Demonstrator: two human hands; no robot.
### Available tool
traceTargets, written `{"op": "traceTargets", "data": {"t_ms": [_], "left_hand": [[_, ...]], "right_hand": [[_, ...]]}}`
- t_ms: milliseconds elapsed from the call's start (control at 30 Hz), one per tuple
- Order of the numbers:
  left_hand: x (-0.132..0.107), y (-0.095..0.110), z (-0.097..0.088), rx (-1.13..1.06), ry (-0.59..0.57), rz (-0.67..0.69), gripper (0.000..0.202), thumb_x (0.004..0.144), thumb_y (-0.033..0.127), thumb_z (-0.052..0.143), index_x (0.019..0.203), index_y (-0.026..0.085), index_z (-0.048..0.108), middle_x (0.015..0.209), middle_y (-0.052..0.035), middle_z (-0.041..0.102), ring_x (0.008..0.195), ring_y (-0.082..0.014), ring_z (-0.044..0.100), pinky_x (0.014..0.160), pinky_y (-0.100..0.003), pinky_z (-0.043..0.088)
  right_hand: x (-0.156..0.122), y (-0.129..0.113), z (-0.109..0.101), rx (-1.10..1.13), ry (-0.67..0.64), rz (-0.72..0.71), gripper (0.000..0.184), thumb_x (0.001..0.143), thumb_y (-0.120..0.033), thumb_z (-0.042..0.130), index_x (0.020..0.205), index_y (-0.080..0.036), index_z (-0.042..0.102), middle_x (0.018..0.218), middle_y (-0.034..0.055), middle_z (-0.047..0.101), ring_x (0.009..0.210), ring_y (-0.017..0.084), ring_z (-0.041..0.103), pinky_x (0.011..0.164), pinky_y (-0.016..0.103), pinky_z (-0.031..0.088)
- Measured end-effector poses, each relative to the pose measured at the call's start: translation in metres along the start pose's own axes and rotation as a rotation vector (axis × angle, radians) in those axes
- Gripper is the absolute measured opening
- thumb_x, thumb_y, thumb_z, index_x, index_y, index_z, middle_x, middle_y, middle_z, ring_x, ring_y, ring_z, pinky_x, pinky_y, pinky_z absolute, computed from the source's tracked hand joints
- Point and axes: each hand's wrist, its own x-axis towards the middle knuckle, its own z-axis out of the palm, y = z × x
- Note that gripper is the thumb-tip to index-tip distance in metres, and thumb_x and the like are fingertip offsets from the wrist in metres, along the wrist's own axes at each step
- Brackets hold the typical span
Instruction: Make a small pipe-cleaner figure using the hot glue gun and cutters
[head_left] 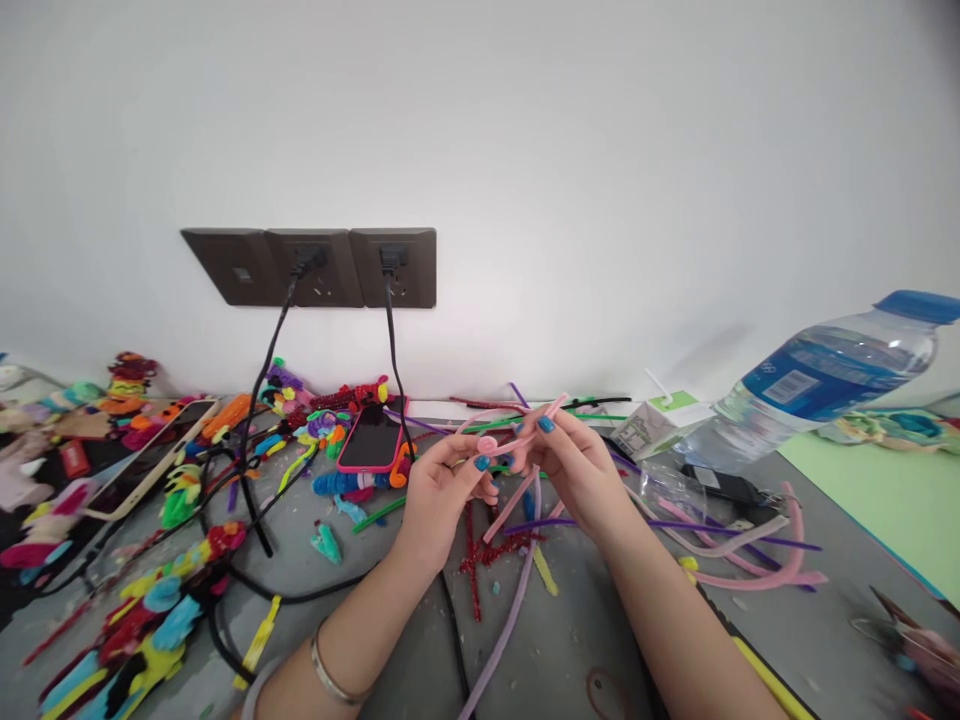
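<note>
Both hands are raised over the middle of the grey table, close together. My left hand [448,492] pinches the coiled end of a pink pipe cleaner [489,446] between thumb and fingers. Further along the same pink length, my right hand [571,458] grips with its thumb and fingertips, and a straight end pokes up past the fingers. Part of the pipe cleaner is hidden behind the fingers. Beneath the hands lie red tinsel stems [474,570], a purple pipe cleaner [517,600] and other loose pink and green ones.
Left, colourful pipe-cleaner figures [157,620], a pink-cased phone [373,437], a second phone [154,460] and black cables [255,400] running to wall sockets [315,268]. Right, a drink carton [660,422], a large water bottle [817,375], pipe cleaners [787,560], green sheet [885,490] and scissors [900,625].
</note>
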Motion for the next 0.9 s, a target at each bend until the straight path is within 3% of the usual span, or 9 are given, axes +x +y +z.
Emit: {"op": "traceTargets", "data": {"t_ms": [167,433,600,733,900], "left_hand": [[-0.0004,-0.0006,0.0008,0.055,0.014,-0.009,0.036,0.065,0.045,0.083,0.078,0.014,0.069,0.063,0.0004,0.065,0.045,-0.0071,0.055,0.046,-0.02,0.051],[-0.007,-0.0024,0.0026,0.292,-0.204,-0.098,0.031,0.073,0.043,0.076,0.078,0.013,0.067,0.061,-0.0012,0.064,0.043,-0.0075,0.053,0.041,-0.019,0.043],[-0.0099,-0.0057,0.0054,0.349,-0.291,-0.177,0.027,0.073,0.038,0.075,0.078,0.013,0.064,0.063,-0.0007,0.064,0.042,-0.0056,0.05,0.042,-0.018,0.041],[-0.0086,-0.0076,0.0053,0.302,-0.263,-0.186,0.033,0.071,0.044,0.077,0.078,0.014,0.063,0.061,0.0,0.062,0.042,-0.0071,0.051,0.04,-0.019,0.042],[-0.0052,-0.0038,0.0041,0.104,-0.111,-0.125,0.04,0.071,0.051,0.076,0.085,0.014,0.068,0.075,-0.0042,0.068,0.047,-0.0081,0.055,0.043,-0.021,0.047]], "right_hand": [[-0.0002,0.001,0.0,-0.049,-0.019,0.014,0.034,0.085,-0.053,0.065,0.078,-0.02,0.062,0.058,-0.0008,0.059,0.048,0.014,0.054,0.05,0.027,0.045],[-0.0016,-0.0016,0.001,-0.134,-0.06,0.029,0.038,0.088,-0.052,0.062,0.072,-0.018,0.064,0.047,-0.0055,0.044,0.038,0.007,0.032,0.039,0.022,0.022],[-0.0019,-0.0057,0.0038,-0.227,-0.149,0.037,0.041,0.086,-0.055,0.063,0.07,-0.018,0.065,0.044,-0.0048,0.046,0.038,0.009,0.038,0.042,0.023,0.03],[-0.0006,-0.0028,0.0011,-0.242,-0.068,0.009,0.039,0.086,-0.054,0.063,0.071,-0.018,0.066,0.046,-0.0043,0.047,0.042,0.009,0.039,0.044,0.024,0.031],[0.0012,0.0023,-0.0037,-0.116,0.122,-0.039,0.031,0.086,-0.051,0.064,0.079,-0.02,0.065,0.058,-0.0024,0.053,0.049,0.012,0.046,0.047,0.024,0.036]]}}
